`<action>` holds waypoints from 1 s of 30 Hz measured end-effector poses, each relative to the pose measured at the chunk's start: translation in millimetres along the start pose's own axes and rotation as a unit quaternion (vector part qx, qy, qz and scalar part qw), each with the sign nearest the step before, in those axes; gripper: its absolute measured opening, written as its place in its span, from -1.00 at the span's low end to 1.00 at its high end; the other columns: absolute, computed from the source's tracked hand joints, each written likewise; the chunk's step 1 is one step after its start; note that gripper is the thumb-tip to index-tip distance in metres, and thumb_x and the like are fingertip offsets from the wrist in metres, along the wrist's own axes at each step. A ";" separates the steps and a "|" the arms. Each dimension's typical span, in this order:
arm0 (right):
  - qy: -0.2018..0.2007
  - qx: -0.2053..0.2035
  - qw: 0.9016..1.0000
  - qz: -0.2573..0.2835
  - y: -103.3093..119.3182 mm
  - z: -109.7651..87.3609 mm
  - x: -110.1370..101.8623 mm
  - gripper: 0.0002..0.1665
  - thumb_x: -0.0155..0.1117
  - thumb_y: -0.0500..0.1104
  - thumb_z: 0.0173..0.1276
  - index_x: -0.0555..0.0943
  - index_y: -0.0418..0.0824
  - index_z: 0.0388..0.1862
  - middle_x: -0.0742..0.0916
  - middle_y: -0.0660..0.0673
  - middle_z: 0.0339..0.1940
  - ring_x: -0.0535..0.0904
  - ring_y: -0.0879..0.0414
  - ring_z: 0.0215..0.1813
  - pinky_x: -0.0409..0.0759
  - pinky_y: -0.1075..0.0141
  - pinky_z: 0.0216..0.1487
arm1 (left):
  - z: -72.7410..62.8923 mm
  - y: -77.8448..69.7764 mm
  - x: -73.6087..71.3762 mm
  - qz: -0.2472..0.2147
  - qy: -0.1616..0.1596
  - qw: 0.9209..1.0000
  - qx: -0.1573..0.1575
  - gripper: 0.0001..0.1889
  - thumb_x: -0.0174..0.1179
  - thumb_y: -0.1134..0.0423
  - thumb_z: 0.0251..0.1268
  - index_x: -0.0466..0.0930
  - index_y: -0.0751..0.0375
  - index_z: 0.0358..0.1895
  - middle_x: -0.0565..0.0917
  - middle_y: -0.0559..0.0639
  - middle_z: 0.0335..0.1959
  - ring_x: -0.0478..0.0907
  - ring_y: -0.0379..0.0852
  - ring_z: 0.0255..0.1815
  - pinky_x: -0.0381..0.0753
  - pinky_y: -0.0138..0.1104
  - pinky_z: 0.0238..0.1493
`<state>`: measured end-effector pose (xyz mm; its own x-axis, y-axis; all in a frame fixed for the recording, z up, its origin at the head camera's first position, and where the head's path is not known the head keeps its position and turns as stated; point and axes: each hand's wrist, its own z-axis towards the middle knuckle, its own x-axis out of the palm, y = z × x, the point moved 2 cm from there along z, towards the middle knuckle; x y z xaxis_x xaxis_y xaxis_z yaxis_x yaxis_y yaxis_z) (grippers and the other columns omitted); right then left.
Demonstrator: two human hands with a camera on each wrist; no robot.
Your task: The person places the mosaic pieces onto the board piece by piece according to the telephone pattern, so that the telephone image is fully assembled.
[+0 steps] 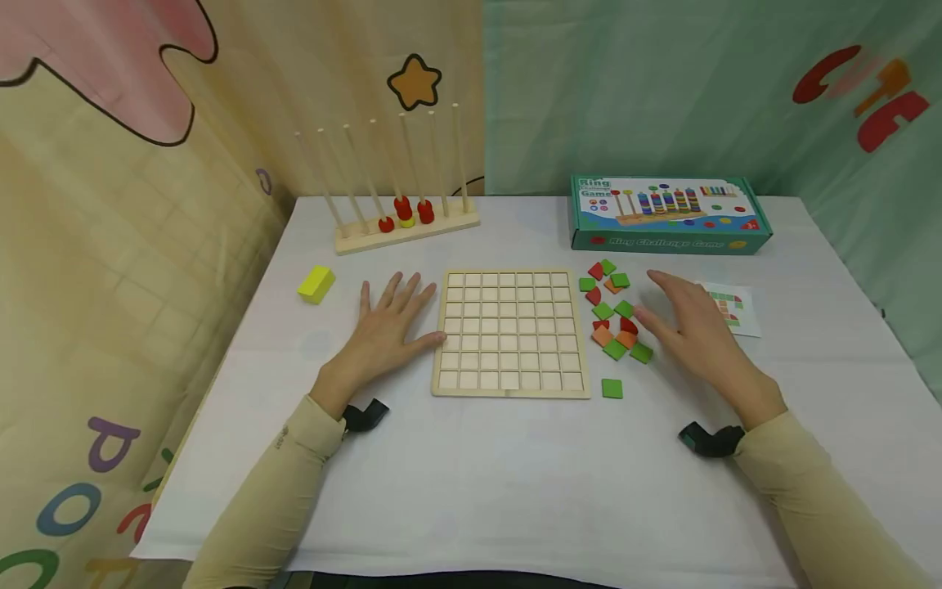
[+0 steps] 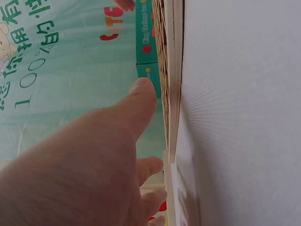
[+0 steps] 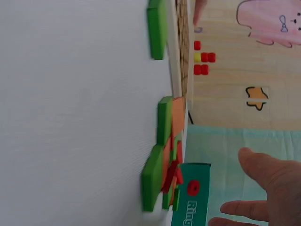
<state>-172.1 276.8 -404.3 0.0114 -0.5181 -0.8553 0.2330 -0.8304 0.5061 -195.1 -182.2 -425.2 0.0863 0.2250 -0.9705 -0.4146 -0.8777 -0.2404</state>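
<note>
My left hand (image 1: 390, 327) is spread beside a wooden grid board (image 1: 508, 393), its thumb tip at the board's left edge. In the left wrist view this hand (image 2: 108, 141) has straight fingers and holds nothing. Right of the board lie several loose flat pieces: green squares (image 1: 612, 388), orange squares (image 1: 602, 337) and red rounded ones (image 1: 629, 325). Just right of them is my right hand (image 1: 695, 331), fingers extended and nothing gripped. The right wrist view has that hand (image 3: 273, 183) raised apart from the pieces. A printed card (image 1: 745, 315) is partly hidden behind it.
At the back left stands a wooden peg rack (image 1: 412, 233) with a few red and yellow rings. A green game box (image 1: 670, 243) sits at the back right. A yellow block (image 1: 316, 285) lies on the left of the white-covered table (image 1: 500, 483).
</note>
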 end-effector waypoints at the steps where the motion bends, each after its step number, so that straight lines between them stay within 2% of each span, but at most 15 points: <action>1: 0.009 0.002 1.000 -0.005 4.3 6.3 -1.2 -0.12 0.25 0.13 0.59 0.20 -0.23 0.69 0.33 -0.39 0.65 0.16 -0.40 0.64 0.06 -0.41 0.60 | 0.0 0.1 0.1 -0.002 0.001 1.000 0.001 -0.06 0.09 -0.41 0.46 0.03 -0.05 0.74 -0.04 0.13 0.77 -0.26 0.25 0.78 -0.53 0.40 0.59; 7: 0.034 -0.006 0.999 -0.007 22.4 46.3 -0.7 -0.22 0.34 0.05 0.55 0.37 -0.27 0.59 0.45 -0.38 0.58 0.25 -0.37 0.61 0.17 -0.40 0.57 | -0.3 -0.1 4.1 -0.013 0.024 1.000 0.002 -0.05 0.11 -0.39 0.46 -0.01 -0.06 0.75 -0.07 0.08 0.78 -0.30 0.20 0.79 -0.55 0.36 0.60; 10: 0.029 -0.016 0.999 0.000 26.5 59.9 4.4 -0.35 0.39 -0.02 0.52 0.52 -0.33 0.44 0.62 -0.39 0.38 0.46 -0.34 0.43 0.37 -0.33 0.47 | 0.3 -2.2 8.0 -0.024 0.037 0.999 0.009 -0.05 0.10 -0.40 0.47 -0.03 -0.09 0.75 -0.08 0.04 0.78 -0.31 0.16 0.80 -0.55 0.34 0.61; 12: 0.027 -0.017 0.999 0.008 29.4 65.2 9.4 -0.43 0.43 -0.06 0.48 0.61 -0.37 0.31 0.71 -0.39 0.19 0.57 -0.31 0.26 0.49 -0.26 0.33 | 1.3 -4.6 10.0 -0.030 0.040 0.999 0.016 -0.05 0.09 -0.41 0.47 -0.04 -0.11 0.75 -0.07 0.03 0.78 -0.31 0.15 0.80 -0.54 0.33 0.62; 15: 0.018 -0.004 1.000 0.021 32.2 68.0 17.8 -0.53 0.50 -0.10 0.42 0.69 -0.39 0.13 0.77 -0.35 -0.05 0.64 -0.23 0.02 0.59 -0.12 0.11 | 2.4 -7.5 12.5 -0.037 0.044 0.998 0.025 -0.03 0.09 -0.42 0.45 -0.05 -0.10 0.75 -0.07 0.04 0.78 -0.31 0.15 0.80 -0.52 0.34 0.62; 18: 0.010 0.012 1.000 0.022 34.2 68.3 24.0 -0.57 0.54 -0.13 0.37 0.72 -0.40 0.06 0.78 -0.31 -0.14 0.64 -0.17 -0.09 0.59 0.00 0.00 | 2.4 -8.6 12.7 -0.038 0.044 0.998 0.030 -0.02 0.11 -0.41 0.45 -0.05 -0.08 0.75 -0.06 0.06 0.78 -0.30 0.17 0.79 -0.51 0.35 0.62; 22: 0.002 0.015 1.000 0.024 34.4 67.8 29.3 -0.62 0.55 -0.18 0.36 0.73 -0.39 0.04 0.80 -0.30 -0.17 0.67 -0.14 -0.13 0.61 0.03 -0.05 | 1.5 -9.3 10.4 -0.031 0.041 0.998 0.030 -0.02 0.12 -0.40 0.45 -0.03 -0.06 0.75 -0.05 0.08 0.78 -0.28 0.19 0.79 -0.49 0.35 0.62; 27: -0.001 0.020 0.999 0.042 34.5 67.8 29.6 -0.73 0.51 -0.25 0.39 0.75 -0.35 0.00 0.81 -0.31 -0.17 0.71 -0.15 -0.12 0.65 -0.03 -0.01 | 1.2 -11.4 6.7 -0.027 0.040 0.998 0.032 -0.03 0.14 -0.38 0.45 -0.02 -0.04 0.75 -0.04 0.10 0.77 -0.26 0.21 0.79 -0.46 0.37 0.62; 30: -0.005 0.021 0.998 0.057 37.2 68.7 26.9 -0.77 0.52 -0.26 0.38 0.77 -0.33 -0.04 0.82 -0.31 -0.18 0.73 -0.16 -0.11 0.64 0.03 -0.03 | 1.0 -11.9 6.3 -0.031 0.045 0.998 0.030 -0.02 0.14 -0.38 0.44 -0.02 -0.04 0.75 -0.04 0.10 0.77 -0.27 0.21 0.79 -0.47 0.36 0.62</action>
<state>-229.9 217.9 -400.9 0.0263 -0.6107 -0.7914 0.1906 -0.7741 0.6037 -190.5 -170.0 -428.4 0.1943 0.2371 -0.9519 -0.4583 -0.8360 -0.3018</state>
